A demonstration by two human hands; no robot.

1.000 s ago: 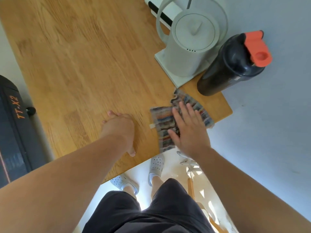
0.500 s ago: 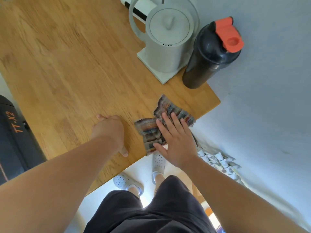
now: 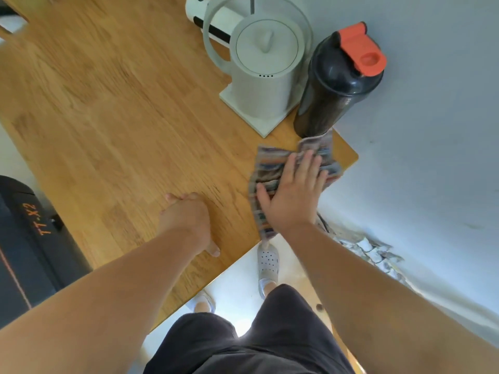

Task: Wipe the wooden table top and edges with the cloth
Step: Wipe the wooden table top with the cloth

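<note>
Head view: orange "TT-X2" read on black object (image 3: 27, 238) | bottle (image 3: 332, 90) capped, contents unseen; kettle (image 3: 264, 76) lidded | right hand (image 3: 291, 195) lay flat, fingers spread, on cloth (image 3: 270, 163) at table (image 3: 121, 117) corner | left hand (image 3: 186, 217), loosely bent, rested empty on table.

The striped, multicoloured cloth (image 3: 266, 166) lies rumpled but flat at the right corner of the light wooden bench (image 3: 121, 125), its near end overhanging the front edge.

Pale blue-grey wall (image 3: 432, 130) fills the frame's right; bright white floor (image 3: 235, 287) bottom centre; black machine (image 3: 27, 238) marked TT-X2, left edge.
</note>
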